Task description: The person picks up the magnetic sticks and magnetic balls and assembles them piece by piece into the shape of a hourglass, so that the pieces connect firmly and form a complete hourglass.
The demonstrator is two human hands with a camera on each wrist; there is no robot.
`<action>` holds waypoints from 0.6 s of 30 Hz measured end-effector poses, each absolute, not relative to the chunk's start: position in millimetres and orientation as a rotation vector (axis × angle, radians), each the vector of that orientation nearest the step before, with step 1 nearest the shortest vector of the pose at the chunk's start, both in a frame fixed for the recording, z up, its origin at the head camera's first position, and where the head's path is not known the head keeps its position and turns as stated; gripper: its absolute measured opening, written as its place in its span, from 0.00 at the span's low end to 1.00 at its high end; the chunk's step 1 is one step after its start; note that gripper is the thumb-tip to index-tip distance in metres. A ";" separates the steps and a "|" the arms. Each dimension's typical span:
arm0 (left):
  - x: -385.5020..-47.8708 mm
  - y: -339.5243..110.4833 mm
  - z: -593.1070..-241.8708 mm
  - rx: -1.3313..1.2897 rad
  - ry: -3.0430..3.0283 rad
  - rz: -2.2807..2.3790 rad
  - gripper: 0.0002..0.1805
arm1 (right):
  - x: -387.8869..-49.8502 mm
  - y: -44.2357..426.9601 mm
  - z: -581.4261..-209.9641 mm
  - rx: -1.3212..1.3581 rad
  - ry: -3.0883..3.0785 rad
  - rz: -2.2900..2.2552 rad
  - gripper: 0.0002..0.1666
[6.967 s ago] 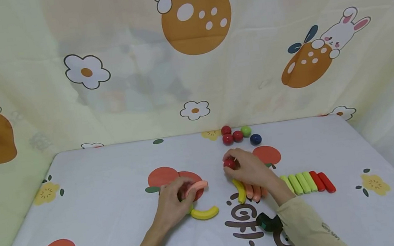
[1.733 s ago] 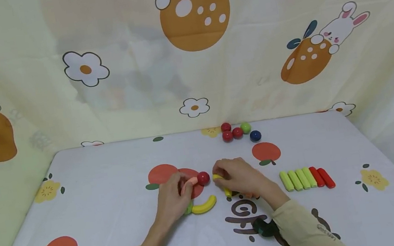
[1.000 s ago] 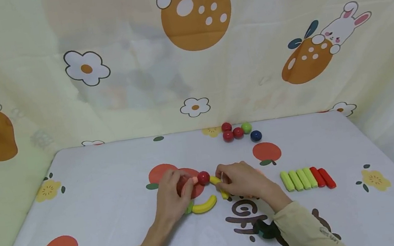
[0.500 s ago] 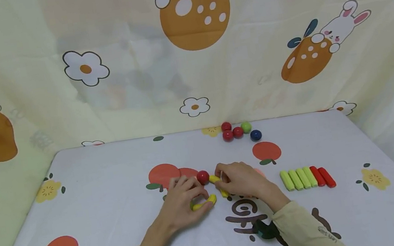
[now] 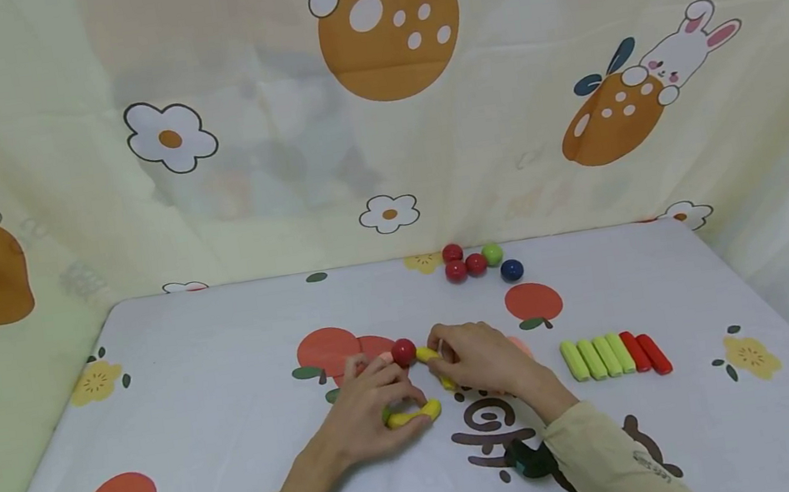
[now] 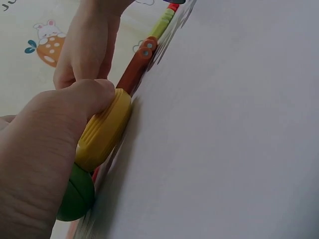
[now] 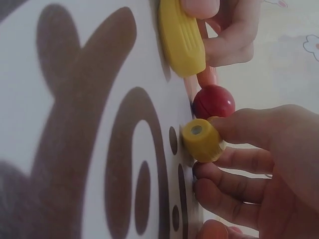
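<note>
My left hand (image 5: pixel 368 413) pinches a curved yellow piece (image 5: pixel 414 415) lying on the table; the left wrist view shows the thumb along this yellow piece (image 6: pixel 105 132), with a green ball (image 6: pixel 77 194) at its lower end. My right hand (image 5: pixel 481 356) holds another curved yellow piece (image 5: pixel 425 355) between thumb and fingers; in the right wrist view a small hole shows in the end of that yellow piece (image 7: pixel 203 141). A red ball (image 5: pixel 404 352) touches its upper left end. On the ball's other side, the tip of a salmon piece (image 5: pixel 386 358) shows beyond my left fingers.
Several red balls (image 5: pixel 455 271), a green ball (image 5: pixel 492 255) and a dark blue ball (image 5: pixel 511 270) rest at the back. Light green sticks (image 5: pixel 592 361) and red sticks (image 5: pixel 655 355) lie in a row at the right. Salmon pieces (image 5: pixel 519 345) are partly hidden behind my right hand.
My left hand has left the salmon piece and moved down to the lower yellow piece, which has shifted slightly. My right hand has brought its yellow piece against the red ball.
</note>
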State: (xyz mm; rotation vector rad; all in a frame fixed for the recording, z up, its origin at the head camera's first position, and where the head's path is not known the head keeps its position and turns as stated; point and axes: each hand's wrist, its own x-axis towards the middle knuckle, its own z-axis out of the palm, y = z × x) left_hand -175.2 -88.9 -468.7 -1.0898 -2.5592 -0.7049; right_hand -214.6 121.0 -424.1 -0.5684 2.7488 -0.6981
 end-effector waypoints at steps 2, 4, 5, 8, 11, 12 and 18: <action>-175.5 -89.0 -469.2 -1.106 -2.542 -0.700 0.09 | -214.8 120.7 -424.3 -0.571 2.752 -0.706 0.12; -175.8 -88.9 -469.7 -1.123 -2.525 -0.701 0.08 | -214.8 120.4 -424.2 -0.575 2.757 -0.709 0.13; -176.1 -88.8 -469.9 -1.132 -2.518 -0.700 0.08 | -214.8 120.3 -424.2 -0.577 2.760 -0.711 0.13; -176.1 -88.6 -469.6 -1.147 -2.514 -0.693 0.08 | -214.8 120.1 -424.4 -0.576 2.769 -0.703 0.14; -175.6 -88.4 -469.0 -1.153 -2.520 -0.687 0.08 | -214.9 119.7 -424.4 -0.572 2.766 -0.703 0.15; -175.4 -88.4 -468.8 -1.154 -2.522 -0.686 0.08 | -214.9 119.6 -424.5 -0.571 2.766 -0.702 0.15; -174.4 -88.2 -467.6 -1.160 -2.530 -0.692 0.08 | -214.7 119.3 -424.3 -0.570 2.762 -0.704 0.15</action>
